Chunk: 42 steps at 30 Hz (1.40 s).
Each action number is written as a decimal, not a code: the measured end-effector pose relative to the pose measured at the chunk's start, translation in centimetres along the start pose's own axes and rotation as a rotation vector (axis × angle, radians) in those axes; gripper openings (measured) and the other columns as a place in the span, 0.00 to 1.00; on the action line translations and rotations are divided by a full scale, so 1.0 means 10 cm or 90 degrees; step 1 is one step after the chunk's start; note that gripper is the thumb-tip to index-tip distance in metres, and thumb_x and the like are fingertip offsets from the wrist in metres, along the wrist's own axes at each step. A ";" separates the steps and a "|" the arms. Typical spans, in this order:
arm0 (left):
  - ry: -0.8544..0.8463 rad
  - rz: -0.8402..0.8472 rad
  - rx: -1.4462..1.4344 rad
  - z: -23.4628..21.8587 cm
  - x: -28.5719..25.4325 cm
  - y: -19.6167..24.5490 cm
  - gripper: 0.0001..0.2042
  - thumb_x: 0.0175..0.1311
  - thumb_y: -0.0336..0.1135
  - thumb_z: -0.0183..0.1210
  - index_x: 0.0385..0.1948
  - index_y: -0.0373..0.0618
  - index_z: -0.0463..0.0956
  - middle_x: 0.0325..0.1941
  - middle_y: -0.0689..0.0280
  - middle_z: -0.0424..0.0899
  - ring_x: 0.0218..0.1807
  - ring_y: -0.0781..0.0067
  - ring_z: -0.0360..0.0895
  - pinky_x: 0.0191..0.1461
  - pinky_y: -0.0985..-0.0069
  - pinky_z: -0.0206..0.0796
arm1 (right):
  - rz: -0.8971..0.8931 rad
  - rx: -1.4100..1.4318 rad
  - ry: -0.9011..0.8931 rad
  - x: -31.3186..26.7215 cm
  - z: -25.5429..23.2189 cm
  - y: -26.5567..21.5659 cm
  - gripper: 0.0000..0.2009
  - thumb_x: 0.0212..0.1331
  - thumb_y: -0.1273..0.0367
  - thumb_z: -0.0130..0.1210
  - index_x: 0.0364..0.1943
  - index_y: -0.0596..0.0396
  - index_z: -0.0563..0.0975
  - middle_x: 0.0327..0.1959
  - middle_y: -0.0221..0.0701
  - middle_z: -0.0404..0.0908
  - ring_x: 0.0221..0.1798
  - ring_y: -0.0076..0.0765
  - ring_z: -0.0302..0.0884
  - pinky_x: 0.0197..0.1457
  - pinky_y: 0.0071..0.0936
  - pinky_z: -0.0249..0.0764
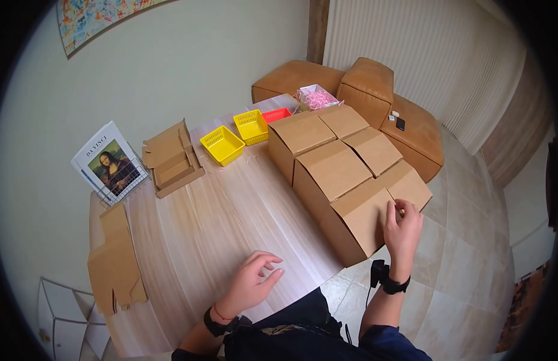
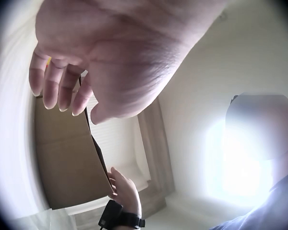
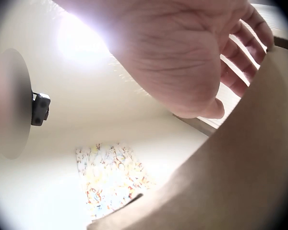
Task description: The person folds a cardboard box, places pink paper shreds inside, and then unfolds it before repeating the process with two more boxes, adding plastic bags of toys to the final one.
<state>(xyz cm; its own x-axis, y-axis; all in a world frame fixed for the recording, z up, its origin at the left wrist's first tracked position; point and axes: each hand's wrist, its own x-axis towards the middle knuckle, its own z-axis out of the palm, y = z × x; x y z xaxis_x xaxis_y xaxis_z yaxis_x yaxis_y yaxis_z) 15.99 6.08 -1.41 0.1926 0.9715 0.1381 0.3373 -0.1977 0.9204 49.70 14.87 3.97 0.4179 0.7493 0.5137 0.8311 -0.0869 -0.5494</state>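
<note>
The left hand (image 1: 253, 283) hovers over the near edge of the wood-grain surface (image 1: 213, 216), its fingers loosely bent and holding nothing. The right hand (image 1: 403, 231) is at the nearest pair of six closed cardboard boxes (image 1: 334, 170), its fingers relaxed and slightly bent; whether they touch the cardboard, I cannot tell. The boxes stand close together in three rows of two along the surface's right side. On the left side lies unfolded cardboard (image 1: 115, 265); farther back, a book titled "DA VINCI" (image 1: 101, 153) leans in a wire rack (image 1: 127, 185), beside an open cardboard mailer box (image 1: 170, 157). Beyond are two yellow plastic baskets (image 1: 223, 146), a red basket (image 1: 276, 114) and a white container (image 1: 328, 96) of pink shredded paper (image 1: 316, 100). Behind stands brown leather seating (image 1: 368, 78), a phone (image 1: 400, 124) on it.
</note>
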 end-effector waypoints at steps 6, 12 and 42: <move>-0.084 0.007 -0.003 0.16 0.16 0.13 0.13 0.72 0.30 0.65 0.55 0.44 0.80 0.59 0.64 0.81 0.53 0.74 0.81 0.51 0.76 0.74 | 0.012 -0.014 0.003 0.01 0.00 0.09 0.12 0.68 0.65 0.64 0.45 0.61 0.84 0.48 0.41 0.85 0.53 0.53 0.76 0.60 0.43 0.72; -0.098 0.012 -0.005 0.27 0.20 0.17 0.17 0.71 0.30 0.66 0.60 0.42 0.78 0.63 0.63 0.80 0.55 0.72 0.81 0.52 0.74 0.74 | 0.105 0.075 -0.088 -0.01 -0.06 0.06 0.11 0.69 0.65 0.64 0.39 0.61 0.84 0.37 0.38 0.85 0.44 0.41 0.79 0.53 0.38 0.75; 0.263 -0.090 -0.427 -0.55 -0.75 0.08 0.25 0.62 0.08 0.56 0.60 0.38 0.64 0.81 0.51 0.59 0.81 0.61 0.59 0.82 0.63 0.54 | 0.135 0.718 -0.706 -1.15 0.38 -1.07 0.09 0.71 0.76 0.60 0.51 0.56 0.77 0.45 0.22 0.74 0.47 0.17 0.72 0.52 0.21 0.74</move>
<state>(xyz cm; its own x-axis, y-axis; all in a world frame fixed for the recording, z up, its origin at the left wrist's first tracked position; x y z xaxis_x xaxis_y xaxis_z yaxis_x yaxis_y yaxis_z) 9.73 -0.67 0.29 -0.2111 0.9774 0.0076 -0.3182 -0.0761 0.9450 34.60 9.67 1.40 -0.3952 0.9161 -0.0680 -0.0999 -0.1164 -0.9882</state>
